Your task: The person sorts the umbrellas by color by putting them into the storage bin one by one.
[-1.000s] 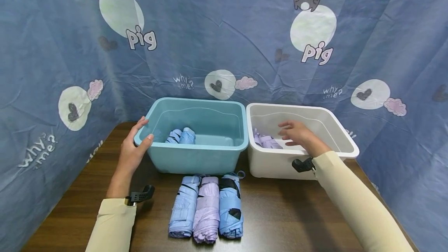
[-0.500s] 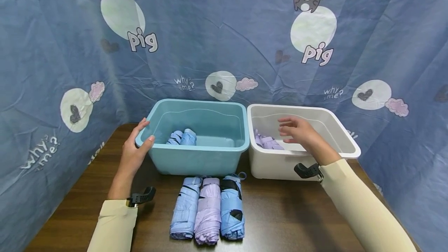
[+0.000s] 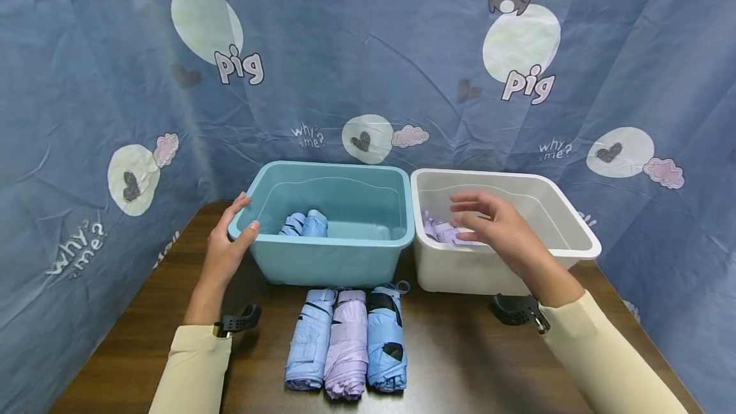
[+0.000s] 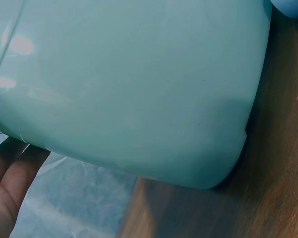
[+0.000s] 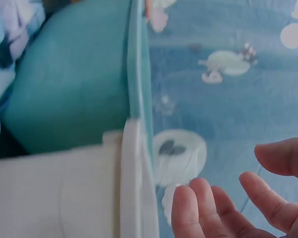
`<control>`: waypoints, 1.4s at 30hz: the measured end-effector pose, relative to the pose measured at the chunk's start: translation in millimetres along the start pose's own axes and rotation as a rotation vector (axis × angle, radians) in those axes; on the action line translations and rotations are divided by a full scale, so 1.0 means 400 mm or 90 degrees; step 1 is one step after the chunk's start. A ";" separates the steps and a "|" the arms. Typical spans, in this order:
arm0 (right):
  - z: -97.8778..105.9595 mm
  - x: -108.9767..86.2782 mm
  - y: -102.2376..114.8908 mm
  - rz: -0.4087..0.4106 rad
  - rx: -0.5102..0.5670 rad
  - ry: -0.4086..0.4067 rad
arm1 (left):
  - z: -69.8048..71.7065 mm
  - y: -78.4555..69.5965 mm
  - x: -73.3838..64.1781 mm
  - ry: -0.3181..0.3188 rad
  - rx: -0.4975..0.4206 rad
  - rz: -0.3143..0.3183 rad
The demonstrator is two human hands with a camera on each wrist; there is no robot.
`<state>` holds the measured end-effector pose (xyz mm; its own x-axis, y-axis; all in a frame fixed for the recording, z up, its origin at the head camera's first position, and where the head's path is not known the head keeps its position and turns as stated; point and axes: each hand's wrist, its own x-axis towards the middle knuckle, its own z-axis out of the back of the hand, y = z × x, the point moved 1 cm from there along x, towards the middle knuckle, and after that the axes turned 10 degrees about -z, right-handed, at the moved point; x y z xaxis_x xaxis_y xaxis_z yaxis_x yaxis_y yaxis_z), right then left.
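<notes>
My left hand [image 3: 223, 245] rests against the left front corner of a teal plastic bin [image 3: 322, 264], its fingers along the left rim and its thumb near the front rim. In the left wrist view, fingers [image 4: 20, 171] touch the bin's side. Two rolled blue folding umbrellas [image 3: 315, 224] lie inside that bin. My right hand [image 3: 497, 225] hovers over the front of a white bin [image 3: 460, 270], holding nothing, thumb and fingers apart. Rolled purple umbrellas [image 3: 443, 230] lie in the white bin, partly hidden by its front wall and my hand.
Three rolled folding umbrellas lie side by side before the teal bin: a light blue umbrella [image 3: 310, 340], a purple umbrella [image 3: 347, 347] and a blue umbrella with black patches [image 3: 386, 344]. The bins stand side by side on a brown wooden table [image 3: 460, 363], a blue printed curtain [image 3: 379, 37] behind.
My right hand has drawn back slightly toward the white bin's front edge, its forearm lower and nearer. The left hand stays at the teal bin's corner. The view has shifted slightly.
</notes>
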<state>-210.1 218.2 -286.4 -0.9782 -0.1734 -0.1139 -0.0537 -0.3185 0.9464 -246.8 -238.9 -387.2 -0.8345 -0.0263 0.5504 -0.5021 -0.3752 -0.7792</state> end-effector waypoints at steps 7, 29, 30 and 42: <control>-0.050 -0.041 0.000 0.025 0.035 0.029 | 0.002 -0.063 -0.009 0.004 0.007 0.003; -0.192 -0.103 -0.101 0.047 0.059 0.142 | 0.001 0.038 0.005 -0.005 0.008 -0.021; -0.200 -0.103 -0.105 0.046 0.061 0.138 | 0.002 0.038 0.007 -0.004 0.006 -0.022; -0.259 -0.090 -0.207 -0.028 0.048 0.136 | 0.000 0.044 0.001 -0.004 0.002 -0.020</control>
<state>-149.6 154.1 -392.2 -0.9106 -0.3565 -0.2091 -0.1178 -0.2609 0.9581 -256.1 -245.5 -400.6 -0.8168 -0.0205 0.5766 -0.5273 -0.3791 -0.7604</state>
